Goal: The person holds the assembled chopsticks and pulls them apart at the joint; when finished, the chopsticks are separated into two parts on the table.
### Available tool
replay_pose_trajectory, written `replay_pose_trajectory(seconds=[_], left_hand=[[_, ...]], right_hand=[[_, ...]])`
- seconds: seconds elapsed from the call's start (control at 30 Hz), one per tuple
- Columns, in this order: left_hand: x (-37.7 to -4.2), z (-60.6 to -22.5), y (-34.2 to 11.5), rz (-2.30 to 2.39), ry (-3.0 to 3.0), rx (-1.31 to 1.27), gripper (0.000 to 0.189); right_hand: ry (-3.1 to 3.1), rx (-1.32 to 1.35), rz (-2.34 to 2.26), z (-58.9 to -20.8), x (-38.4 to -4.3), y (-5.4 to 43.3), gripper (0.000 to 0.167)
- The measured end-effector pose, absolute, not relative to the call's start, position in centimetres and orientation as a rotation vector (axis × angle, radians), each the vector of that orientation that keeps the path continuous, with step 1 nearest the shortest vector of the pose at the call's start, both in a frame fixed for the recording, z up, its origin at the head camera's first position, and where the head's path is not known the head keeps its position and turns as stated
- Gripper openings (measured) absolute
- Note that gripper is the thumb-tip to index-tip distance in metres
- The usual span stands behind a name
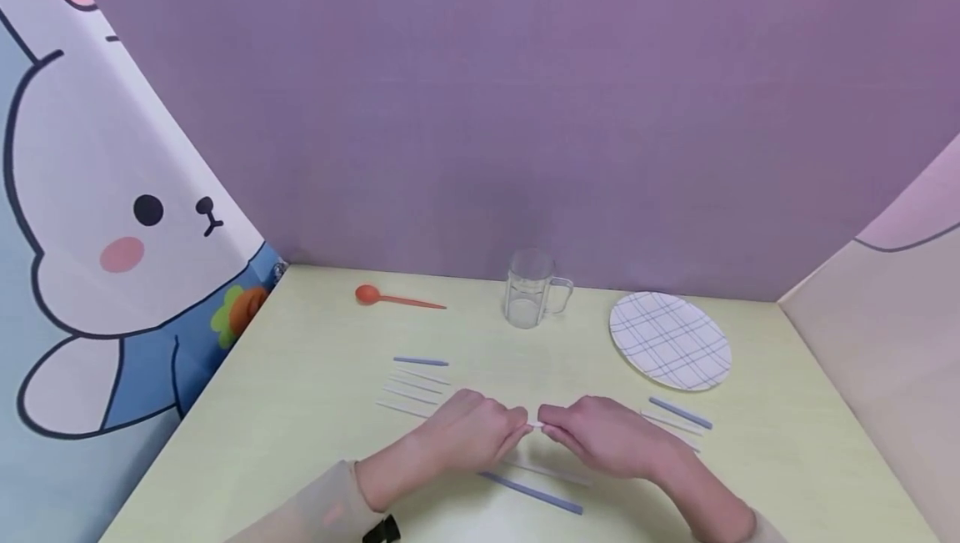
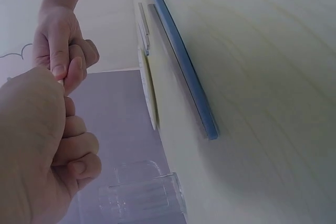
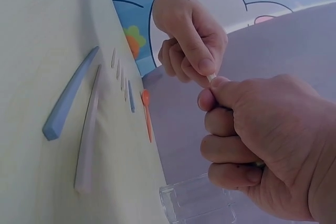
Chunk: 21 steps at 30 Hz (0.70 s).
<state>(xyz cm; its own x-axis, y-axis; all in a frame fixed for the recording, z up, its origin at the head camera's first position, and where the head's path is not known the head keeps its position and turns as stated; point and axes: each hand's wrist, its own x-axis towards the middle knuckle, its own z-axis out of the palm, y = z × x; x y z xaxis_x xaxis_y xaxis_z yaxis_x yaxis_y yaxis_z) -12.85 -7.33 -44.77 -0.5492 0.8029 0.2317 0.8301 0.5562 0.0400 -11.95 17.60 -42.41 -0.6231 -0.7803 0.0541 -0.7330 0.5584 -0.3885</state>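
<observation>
Near the front middle of the table, my left hand (image 1: 480,430) and right hand (image 1: 609,436) meet almost knuckle to knuckle. Between them a thin white stick (image 1: 536,424) shows as a short stretch, each hand pinching it with thumb and curled fingers. Both its ends are hidden in the fists. Below the hands lie a blue stick (image 1: 534,495), square-edged and tapered like a chopstick, and a pale stick (image 1: 551,471) beside it. In the right wrist view the left thumb presses on the white stick (image 3: 211,77) close to the right thumb.
Left of the hands lie several short white sticks (image 1: 411,397) and a blue one (image 1: 422,361). More white sticks (image 1: 675,424) and a blue one (image 1: 681,413) lie right. Farther back are an orange spoon (image 1: 367,294), a clear mug (image 1: 525,301) and a checked plate (image 1: 670,341).
</observation>
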Motion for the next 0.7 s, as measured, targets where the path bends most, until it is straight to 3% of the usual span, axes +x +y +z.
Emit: replay_pose_trajectory(seconds=[0.7], left_hand=[[-12.76,-44.01,-7.37,-0.177,-2.529,-1.375,0.039]], right_hand=[[2.722,-1.435,-0.585,-41.82,-11.91,18.08,0.027]])
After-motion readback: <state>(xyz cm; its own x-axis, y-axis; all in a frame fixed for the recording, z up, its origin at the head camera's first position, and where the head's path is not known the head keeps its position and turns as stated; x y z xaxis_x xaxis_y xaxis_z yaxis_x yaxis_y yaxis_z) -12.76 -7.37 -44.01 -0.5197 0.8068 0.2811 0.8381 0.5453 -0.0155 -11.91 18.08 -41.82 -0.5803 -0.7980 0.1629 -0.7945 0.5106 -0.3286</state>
